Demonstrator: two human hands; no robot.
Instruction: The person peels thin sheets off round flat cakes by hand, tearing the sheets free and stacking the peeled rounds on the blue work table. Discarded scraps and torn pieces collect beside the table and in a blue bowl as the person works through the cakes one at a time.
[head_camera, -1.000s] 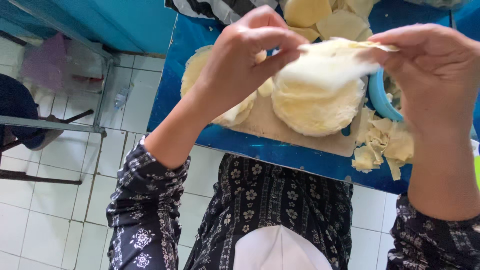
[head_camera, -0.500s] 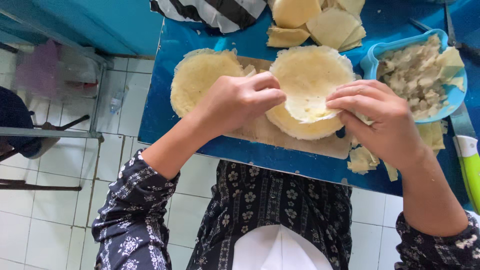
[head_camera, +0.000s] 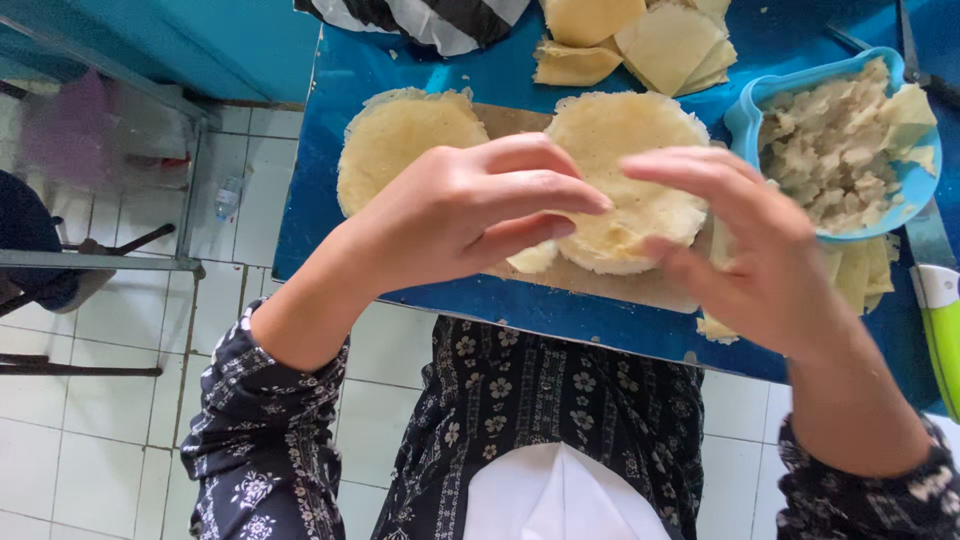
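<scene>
Fingers of the left hand were curled loosely, tips just over the round wrapper; fingers of the right hand were spread open above its right side, gripping nothing. The wrapper lay flat and unfilled on a board near the tabletop's front edge. A second stack lay left; folded pieces rested toward the back edge; the filling bowl stood right.

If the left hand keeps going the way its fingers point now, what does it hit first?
The left hand points rightward over the round wrapper stack; it would probably meet the right hand's fingers first, though depth is unclear.
</scene>
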